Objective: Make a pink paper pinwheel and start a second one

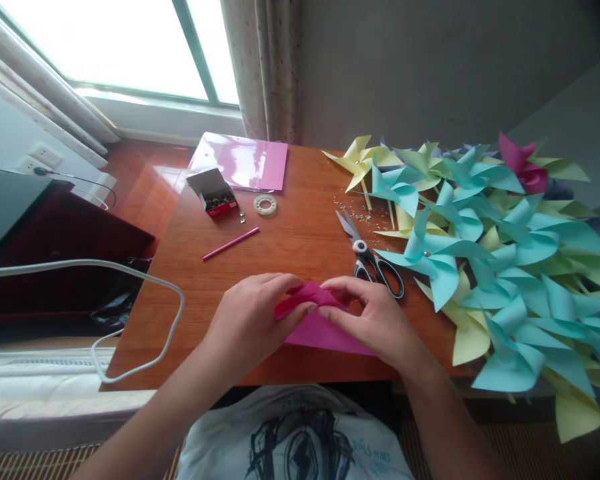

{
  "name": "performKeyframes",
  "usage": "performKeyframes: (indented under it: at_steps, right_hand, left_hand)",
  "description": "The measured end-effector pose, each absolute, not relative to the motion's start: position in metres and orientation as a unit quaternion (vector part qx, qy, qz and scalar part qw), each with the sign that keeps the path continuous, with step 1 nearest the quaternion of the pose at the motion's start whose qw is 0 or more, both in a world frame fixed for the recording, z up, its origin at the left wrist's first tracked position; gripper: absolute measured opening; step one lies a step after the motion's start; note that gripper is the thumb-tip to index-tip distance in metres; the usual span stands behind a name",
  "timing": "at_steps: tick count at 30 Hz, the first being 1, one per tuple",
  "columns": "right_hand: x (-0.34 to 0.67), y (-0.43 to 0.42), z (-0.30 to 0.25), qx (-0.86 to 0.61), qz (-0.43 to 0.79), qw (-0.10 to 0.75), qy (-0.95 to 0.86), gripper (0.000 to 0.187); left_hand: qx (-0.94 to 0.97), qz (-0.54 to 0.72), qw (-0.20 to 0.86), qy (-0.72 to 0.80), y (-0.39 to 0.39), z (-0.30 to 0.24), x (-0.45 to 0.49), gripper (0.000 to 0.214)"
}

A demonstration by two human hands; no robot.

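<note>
Bright pink paper [325,333] is held between both hands over the front part of the table. My left hand [253,310] is closed on its left side, thumb on top near the middle. From the other side my right hand [373,310] pinches it, and the two thumbs almost meet. Part of the paper is folded up between the fingers, while a flat part spreads below them. Black-handled scissors [363,250] lie open just beyond my right hand. Farther off to the left, a pink stick [231,244] rests on the wood.
A small open box [217,200] of metal fasteners, a tape roll [265,205] and a pack of pink paper [257,163] stand at the back left. Many finished pinwheels [433,253] are piled along the right. A white cable [180,300] loops over the table's [300,220] left edge.
</note>
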State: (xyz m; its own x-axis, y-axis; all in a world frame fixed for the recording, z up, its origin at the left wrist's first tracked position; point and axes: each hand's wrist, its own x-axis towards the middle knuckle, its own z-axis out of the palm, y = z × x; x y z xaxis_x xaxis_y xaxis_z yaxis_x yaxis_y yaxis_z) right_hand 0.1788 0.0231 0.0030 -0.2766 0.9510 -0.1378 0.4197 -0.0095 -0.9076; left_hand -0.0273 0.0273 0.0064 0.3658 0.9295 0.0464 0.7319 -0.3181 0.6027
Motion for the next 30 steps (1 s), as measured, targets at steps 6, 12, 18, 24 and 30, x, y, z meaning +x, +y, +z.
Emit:
performKeyframes:
  at_steps: [6, 12, 18, 24, 30]
  right_hand:
    - [0.1846, 0.0202, 0.0077, -0.506, 0.480, 0.262, -0.667, 0.012]
    - [0.1862, 0.0180, 0.0063, -0.515, 0.469, 0.290, -0.656, 0.007]
    - [0.1856, 0.0167, 0.0047, -0.527, 0.463, 0.285, -0.653, 0.008]
    - [0.1854, 0.0153, 0.0055, -0.528, 0.470, 0.276, -0.652, 0.010]
    - [0.1853, 0.0163, 0.0058, -0.527, 0.478, 0.269, -0.649, 0.011]
  left_hand:
    - [0.734, 0.191, 0.449, 0.473, 0.0336, 0.0102, -0.0224, 0.015]
    - [0.715, 0.165, 0.508, 0.451, 0.0331, 0.0105, -0.0235, 0.023]
    - [0.710, 0.157, 0.516, 0.453, 0.0299, 0.0113, -0.0233, 0.025]
    - [0.710, 0.149, 0.515, 0.457, 0.0283, 0.0115, -0.0238, 0.031]
    - [0.718, 0.147, 0.508, 0.452, 0.0285, 0.0124, -0.0234, 0.031]
